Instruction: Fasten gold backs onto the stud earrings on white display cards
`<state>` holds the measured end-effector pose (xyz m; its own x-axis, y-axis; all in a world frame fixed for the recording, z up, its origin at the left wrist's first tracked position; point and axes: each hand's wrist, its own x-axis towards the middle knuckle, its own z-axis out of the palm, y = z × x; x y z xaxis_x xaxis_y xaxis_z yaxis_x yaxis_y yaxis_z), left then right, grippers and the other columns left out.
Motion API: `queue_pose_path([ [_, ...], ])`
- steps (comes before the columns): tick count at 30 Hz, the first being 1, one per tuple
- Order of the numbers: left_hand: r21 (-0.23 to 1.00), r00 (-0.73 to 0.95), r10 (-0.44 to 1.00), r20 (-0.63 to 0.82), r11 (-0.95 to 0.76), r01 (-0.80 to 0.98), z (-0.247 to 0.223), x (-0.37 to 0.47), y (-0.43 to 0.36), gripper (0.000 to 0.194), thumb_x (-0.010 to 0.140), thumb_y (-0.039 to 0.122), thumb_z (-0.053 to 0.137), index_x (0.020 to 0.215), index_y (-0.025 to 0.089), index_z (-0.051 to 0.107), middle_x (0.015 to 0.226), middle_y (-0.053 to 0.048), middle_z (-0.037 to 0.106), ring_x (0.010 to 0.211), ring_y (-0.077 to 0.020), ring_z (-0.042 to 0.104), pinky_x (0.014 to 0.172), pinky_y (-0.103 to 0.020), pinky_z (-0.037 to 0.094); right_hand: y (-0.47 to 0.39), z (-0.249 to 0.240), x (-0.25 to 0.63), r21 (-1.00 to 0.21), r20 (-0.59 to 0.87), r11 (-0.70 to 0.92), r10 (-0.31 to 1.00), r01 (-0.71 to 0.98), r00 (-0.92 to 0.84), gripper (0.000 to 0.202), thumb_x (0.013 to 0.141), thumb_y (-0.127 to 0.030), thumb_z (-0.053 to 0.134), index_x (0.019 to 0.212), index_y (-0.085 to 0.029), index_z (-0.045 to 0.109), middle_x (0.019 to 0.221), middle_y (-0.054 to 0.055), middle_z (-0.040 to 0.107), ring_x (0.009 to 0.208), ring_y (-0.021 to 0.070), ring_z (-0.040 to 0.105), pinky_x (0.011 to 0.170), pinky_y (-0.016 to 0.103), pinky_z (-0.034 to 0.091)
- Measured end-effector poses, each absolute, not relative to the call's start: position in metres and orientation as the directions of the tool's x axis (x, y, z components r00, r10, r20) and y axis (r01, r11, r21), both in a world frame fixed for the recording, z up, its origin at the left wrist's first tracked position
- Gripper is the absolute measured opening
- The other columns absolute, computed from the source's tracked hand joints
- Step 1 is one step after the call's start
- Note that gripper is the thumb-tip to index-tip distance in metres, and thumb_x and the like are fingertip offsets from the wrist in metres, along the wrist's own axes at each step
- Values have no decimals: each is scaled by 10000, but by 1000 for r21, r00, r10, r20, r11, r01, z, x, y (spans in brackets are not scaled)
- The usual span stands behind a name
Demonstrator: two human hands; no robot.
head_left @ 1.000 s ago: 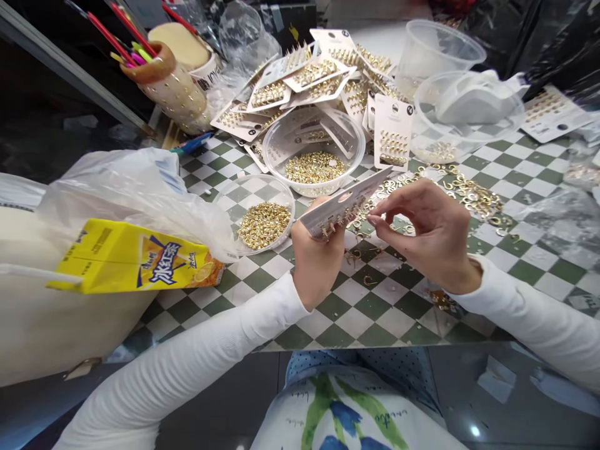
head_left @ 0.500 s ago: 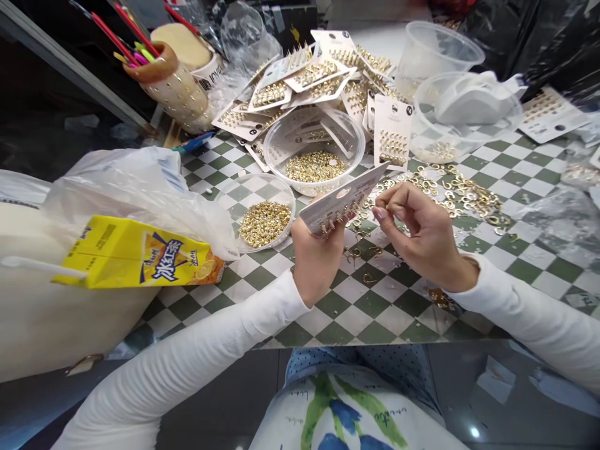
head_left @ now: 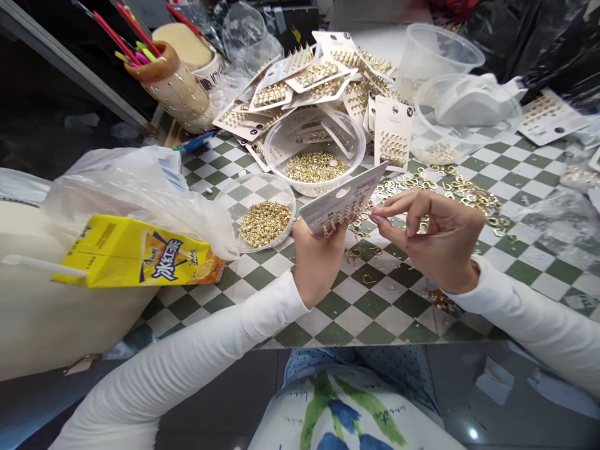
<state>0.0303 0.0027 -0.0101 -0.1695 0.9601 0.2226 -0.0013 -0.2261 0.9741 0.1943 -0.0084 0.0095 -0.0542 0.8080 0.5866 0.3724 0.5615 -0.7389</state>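
My left hand (head_left: 321, 259) grips a white earring card (head_left: 344, 195) from below, tilted up over the table, with gold hoop earrings along its lower part. Beside the card's right edge is my right hand (head_left: 429, 234), thumb and forefinger pinched together; whatever is between the tips is too small to name. Loose gold hoops (head_left: 473, 192) lie spread behind and beyond the right hand. Small gold pieces fill part of a clear round tub (head_left: 315, 119) behind the card. More of them sit in a shallow clear lid (head_left: 229, 194) left of the card.
A heap of filled earring cards (head_left: 309, 78) rises at the back. A yellow drink carton (head_left: 122, 253) and plastic bag (head_left: 122, 181) occupy the left. Clear containers (head_left: 440, 50) and a white tape dispenser (head_left: 478, 103) stand at back right. The checkered table's front edge (head_left: 356, 344) is near my lap.
My right hand has turned, its knuckles shifting right and its fingers straightening into a pinch near the card. My left hand and the card have hardly moved.
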Motion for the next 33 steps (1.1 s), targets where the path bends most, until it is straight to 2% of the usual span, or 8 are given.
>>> queue_pose_path([
  [7,970,-149,962,230,-238,-40,-11,32,2,202,815,170,757,999,234,701,849,-3,793,905,-206,760,889,-356,622,-10,10,193,-704,610,589,788,396,-87,394,785,-30,786,641,-246,491,782,28,749,866,263,779,740,420,628],
  [11,971,-151,963,226,-235,-46,-11,32,1,234,793,159,787,1000,234,708,818,4,787,866,-206,757,838,-343,622,-11,11,193,-710,603,583,793,394,-87,378,793,-36,781,646,-244,501,784,26,751,863,260,782,721,407,629],
  [18,975,-136,969,207,-216,-54,-12,32,0,268,807,159,783,1052,241,712,889,3,795,928,-203,762,950,-360,603,-11,10,193,-727,584,558,809,400,-68,382,805,-67,774,635,-249,485,789,24,752,873,262,776,730,419,629],
  [24,974,-128,973,193,-206,-92,-12,32,0,246,804,149,779,1024,231,704,873,4,798,936,-206,766,916,-355,621,-10,9,194,-724,586,567,806,392,-85,391,797,-12,770,641,-235,489,799,30,742,879,238,771,734,397,612],
  [27,978,-117,976,181,-191,-82,-13,32,-1,251,814,168,776,1047,220,701,890,-3,804,933,-205,766,888,-344,625,-8,6,194,-690,636,611,768,388,-77,391,777,-19,790,627,-217,489,782,14,740,848,226,776,707,370,608],
  [33,978,-89,981,174,-183,-98,-14,32,-2,249,856,202,744,1101,224,703,966,-23,807,993,-204,762,929,-347,614,-7,4,195,-679,650,625,755,386,-80,399,763,-18,798,618,-202,475,779,10,738,837,218,778,690,343,598],
])
